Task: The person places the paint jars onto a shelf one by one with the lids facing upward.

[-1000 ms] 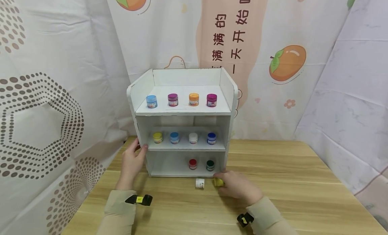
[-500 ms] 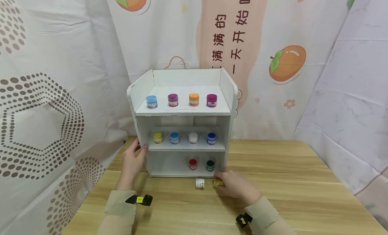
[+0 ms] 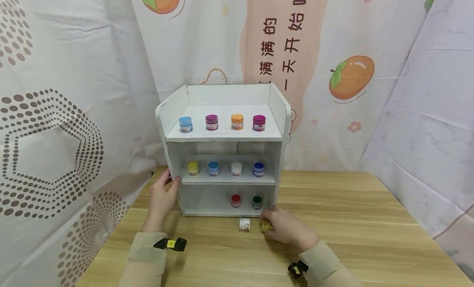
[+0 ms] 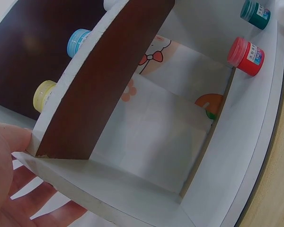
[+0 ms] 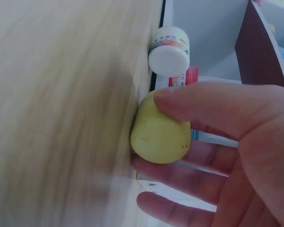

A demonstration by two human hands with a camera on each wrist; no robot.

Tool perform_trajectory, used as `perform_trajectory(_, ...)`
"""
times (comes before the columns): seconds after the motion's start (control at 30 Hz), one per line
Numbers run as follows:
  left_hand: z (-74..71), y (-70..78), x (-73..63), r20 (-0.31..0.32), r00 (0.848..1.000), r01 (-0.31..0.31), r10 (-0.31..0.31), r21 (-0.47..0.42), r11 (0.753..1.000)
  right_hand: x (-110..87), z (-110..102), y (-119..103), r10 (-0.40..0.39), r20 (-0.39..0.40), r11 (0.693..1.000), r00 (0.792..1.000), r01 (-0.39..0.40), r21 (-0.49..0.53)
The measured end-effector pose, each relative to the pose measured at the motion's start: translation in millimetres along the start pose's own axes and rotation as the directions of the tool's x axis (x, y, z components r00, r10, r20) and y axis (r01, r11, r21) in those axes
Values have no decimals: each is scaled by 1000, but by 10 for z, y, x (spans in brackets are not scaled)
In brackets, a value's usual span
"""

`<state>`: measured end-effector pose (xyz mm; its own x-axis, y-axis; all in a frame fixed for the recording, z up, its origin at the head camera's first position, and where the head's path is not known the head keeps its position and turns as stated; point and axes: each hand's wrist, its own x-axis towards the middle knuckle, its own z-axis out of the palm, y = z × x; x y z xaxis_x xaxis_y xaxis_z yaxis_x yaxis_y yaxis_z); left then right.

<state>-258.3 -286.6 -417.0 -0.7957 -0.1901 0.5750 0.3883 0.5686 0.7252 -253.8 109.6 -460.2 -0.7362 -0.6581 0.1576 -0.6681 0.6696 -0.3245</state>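
Observation:
My left hand holds the left side of a small white shelf, thumb on the front edge by the middle board and fingers along the outer side. At the shelf's lower right front, my right hand grips a yellow paint jar between thumb and fingers, low at the tabletop. The hand covers much of that jar in the head view. A white paint jar stands on the table just left of it, in front of the shelf. On the bottom board are a red jar and a dark green jar.
Several paint jars line the top board, among them an orange jar. The middle board carries a row too, with a yellow-lidded jar at its left. Wooden tabletop extends to the right. A patterned cloth hangs behind.
The yellow jar has turned and shifted slightly toward me in my right hand, which has edged a little left. My left hand and the shelf stay where they were.

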Motion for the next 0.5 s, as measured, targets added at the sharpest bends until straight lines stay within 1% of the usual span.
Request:
perform_trajectory(0.17, 0, 3, 0, -1, 1000, -1, 1, -6, 1000, -17, -46, -25, -6, 12, 1000, 1000, 6, 23)
perform_trajectory(0.37, 2, -9, -2, -1, 1000, -3, 3, -10, 1000, -41, -167, -119, -57, -55, 998, 997, 58, 14)
perform_trajectory(0.5, 6, -11, -2, -3, 1000, -1, 1, -5, 1000, -64, -269, -187, -63, -88, 998, 994, 64, 8)
